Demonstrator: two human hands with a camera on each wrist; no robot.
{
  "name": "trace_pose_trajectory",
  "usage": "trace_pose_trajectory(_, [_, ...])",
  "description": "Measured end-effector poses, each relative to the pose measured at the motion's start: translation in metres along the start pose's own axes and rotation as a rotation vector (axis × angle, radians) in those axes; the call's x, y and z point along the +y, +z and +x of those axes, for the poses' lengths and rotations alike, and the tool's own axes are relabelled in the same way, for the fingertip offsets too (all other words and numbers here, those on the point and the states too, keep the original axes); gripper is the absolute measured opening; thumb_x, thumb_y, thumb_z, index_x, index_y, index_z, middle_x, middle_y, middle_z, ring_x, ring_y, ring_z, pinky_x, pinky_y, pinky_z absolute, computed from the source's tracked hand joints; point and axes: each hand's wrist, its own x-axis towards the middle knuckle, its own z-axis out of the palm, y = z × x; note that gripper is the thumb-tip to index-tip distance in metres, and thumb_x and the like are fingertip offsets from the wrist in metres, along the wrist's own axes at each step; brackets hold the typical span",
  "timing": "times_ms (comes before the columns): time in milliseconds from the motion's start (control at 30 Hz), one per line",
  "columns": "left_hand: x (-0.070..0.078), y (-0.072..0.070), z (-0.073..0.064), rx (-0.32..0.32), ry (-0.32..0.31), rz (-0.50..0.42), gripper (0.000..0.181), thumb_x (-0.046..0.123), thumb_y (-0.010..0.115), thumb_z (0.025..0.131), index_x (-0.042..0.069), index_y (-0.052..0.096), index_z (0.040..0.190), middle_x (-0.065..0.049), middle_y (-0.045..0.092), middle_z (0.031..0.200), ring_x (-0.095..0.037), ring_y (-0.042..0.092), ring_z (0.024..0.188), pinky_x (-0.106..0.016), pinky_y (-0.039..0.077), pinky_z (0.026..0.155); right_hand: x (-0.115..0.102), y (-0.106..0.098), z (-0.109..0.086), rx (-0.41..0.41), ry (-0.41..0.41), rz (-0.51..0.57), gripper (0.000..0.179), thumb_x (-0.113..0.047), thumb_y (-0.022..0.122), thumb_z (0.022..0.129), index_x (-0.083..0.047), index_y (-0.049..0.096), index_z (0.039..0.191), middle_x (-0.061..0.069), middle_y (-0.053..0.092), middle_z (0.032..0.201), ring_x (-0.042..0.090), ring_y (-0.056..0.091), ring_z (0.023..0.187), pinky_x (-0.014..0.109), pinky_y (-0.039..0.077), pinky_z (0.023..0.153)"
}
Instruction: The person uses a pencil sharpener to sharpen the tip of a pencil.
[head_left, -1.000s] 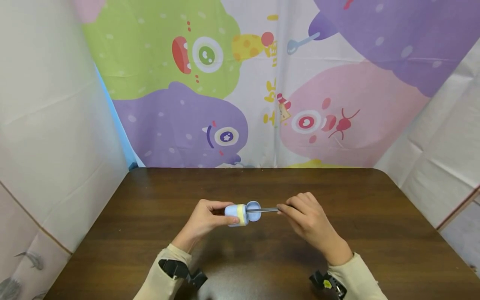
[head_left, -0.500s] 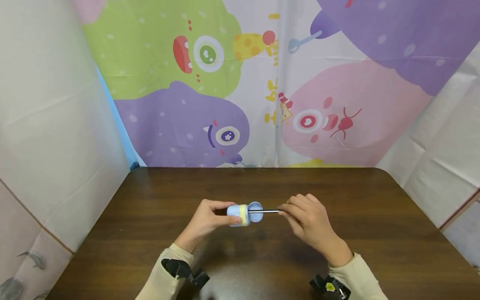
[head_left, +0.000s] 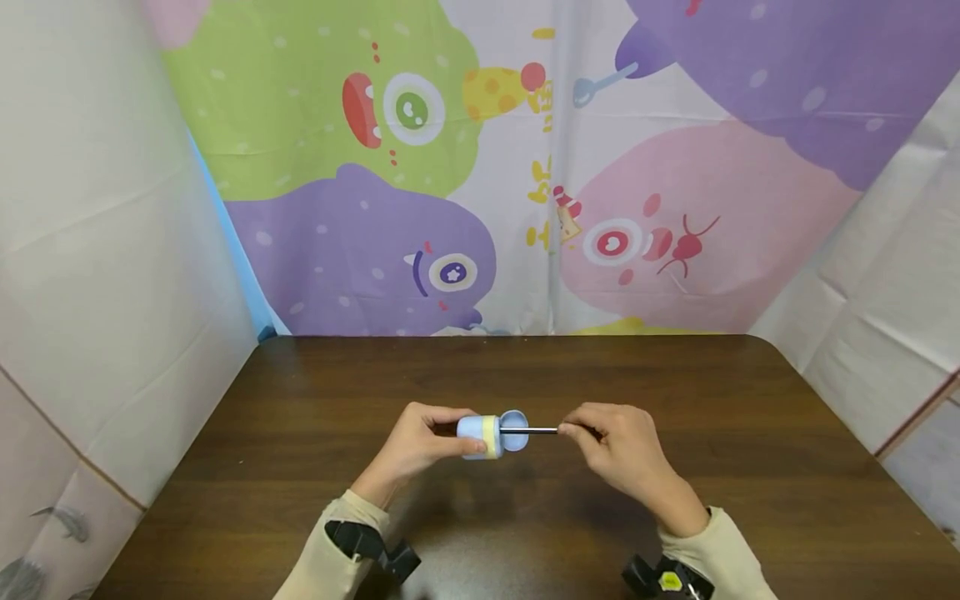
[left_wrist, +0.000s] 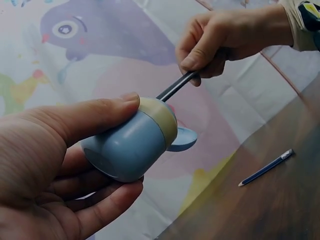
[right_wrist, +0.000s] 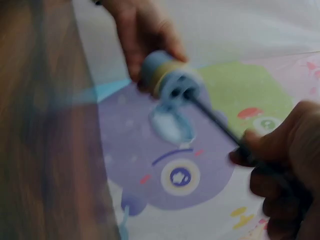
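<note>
At the left, a pale wall cloth (head_left: 112, 167) hangs beside the brown wooden surface (head_left: 225, 467). A cream left sleeve (head_left: 311, 562) with a black wrist strap (head_left: 348, 537) leads to the left hand (head_left: 412, 442), whose grip is clamped round a blue pencil sharpener (head_left: 469, 427), thumb on its yellow band. The sharpener is held sideways above the surface, its opening facing right. Next comes its round flip lid (head_left: 516, 444), hanging open. A dark pencil (head_left: 542, 431) runs level into one of the sharpener's two holes. Its other end is pinched by the right hand (head_left: 626, 442), thumb against forefinger, the remaining fingers curled. The left wrist view also shows a second pencil (left_wrist: 266, 168) lying on the surface, pointed end toward lower left.
</note>
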Motion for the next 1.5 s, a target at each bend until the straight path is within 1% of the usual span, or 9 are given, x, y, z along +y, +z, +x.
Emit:
trace_pose_trajectory(200, [-0.005,0.003,0.002,-0.029,0.015,0.039,0.031,-0.005,0.08,0.077,-0.015,0.07,0.105,-0.02,0.072,0.089,-0.011,0.063,0.071,-0.022,0.056,0.062,-0.014,-0.018,0.005,-0.288,0.365,0.066,0.01,-0.016,0.075,0.088,-0.021,0.074,0.078,-0.017,0.044,0.056,0.001,0.032,0.05,0.023,0.029,0.049])
trace_pose_trajectory(300, [-0.003,0.002,0.002,-0.01,-0.021,0.016,0.031,-0.003,0.079,0.078,-0.015,0.069,0.105,-0.016,0.071,0.087,-0.011,0.063,0.071,-0.023,0.056,0.062,-0.014,-0.021,0.007,-0.338,0.399,0.124,0.01,-0.019,0.071,0.092,-0.02,0.074,0.082,-0.015,0.045,0.058,0.002,0.034,0.052,0.022,0.031,0.05])
trace_pose_trajectory(500, [0.0,-0.006,0.002,0.05,-0.067,-0.048,0.034,-0.004,0.079,0.077,-0.018,0.067,0.106,-0.007,0.071,0.085,-0.011,0.063,0.073,-0.022,0.055,0.063,-0.004,-0.025,0.011,-0.36,0.395,0.384,0.012,-0.02,0.065,0.097,-0.012,0.074,0.099,-0.008,0.062,0.07,0.005,0.047,0.051,0.023,0.042,0.044])
trace_pose_trajectory(600, [0.001,-0.008,0.001,0.06,-0.079,-0.064,0.036,-0.002,0.079,0.078,-0.019,0.066,0.106,-0.005,0.071,0.085,-0.011,0.063,0.074,-0.022,0.055,0.065,0.003,-0.027,0.01,-0.313,0.273,0.397,0.013,-0.013,0.07,0.093,-0.01,0.073,0.106,-0.006,0.068,0.082,0.005,0.057,0.06,0.023,0.05,0.051])
trace_pose_trajectory(733, [0.002,-0.011,0.0,0.081,-0.078,-0.082,0.037,-0.002,0.079,0.078,-0.021,0.064,0.107,-0.005,0.071,0.086,-0.011,0.064,0.076,-0.022,0.055,0.066,0.012,-0.024,0.01,-0.196,-0.057,0.344,0.02,-0.006,0.077,0.086,-0.007,0.072,0.105,-0.001,0.071,0.091,0.005,0.062,0.073,0.019,0.054,0.058])
trace_pose_trajectory(867, [0.003,-0.013,0.0,0.105,-0.075,-0.095,0.037,-0.004,0.077,0.078,-0.022,0.063,0.107,-0.005,0.071,0.086,-0.011,0.064,0.076,-0.022,0.054,0.067,0.016,-0.015,0.012,-0.089,-0.318,0.248,0.018,-0.02,0.066,0.097,-0.004,0.072,0.102,0.002,0.069,0.09,0.006,0.06,0.073,0.016,0.052,0.06])
trace_pose_trajectory(1000, [0.002,-0.014,0.002,0.12,-0.081,-0.091,0.035,-0.007,0.076,0.079,-0.022,0.063,0.107,-0.005,0.071,0.086,-0.011,0.064,0.076,-0.022,0.054,0.067,0.016,-0.006,0.013,0.051,-0.465,0.067,0.032,-0.025,0.053,0.104,0.0,0.073,0.1,0.002,0.067,0.089,0.011,0.062,0.074,0.023,0.054,0.064])
trace_pose_trajectory(1200, [0.002,-0.012,0.002,0.128,-0.089,-0.082,0.035,-0.006,0.076,0.079,-0.021,0.064,0.107,-0.006,0.071,0.086,-0.011,0.064,0.075,-0.022,0.054,0.065,0.018,0.002,0.013,0.199,-0.514,-0.012,0.029,-0.021,0.056,0.103,0.002,0.073,0.096,0.003,0.067,0.085,0.016,0.059,0.068,0.028,0.052,0.06])
trace_pose_trajectory(1500, [0.0,-0.007,0.003,0.155,-0.121,-0.062,0.033,-0.007,0.077,0.077,-0.02,0.065,0.105,-0.008,0.071,0.084,-0.012,0.063,0.074,-0.022,0.054,0.065,0.019,0.011,0.006,0.122,-0.402,0.108,0.026,-0.02,0.058,0.102,0.0,0.071,0.091,0.001,0.064,0.075,0.009,0.054,0.059,0.02,0.047,0.051])
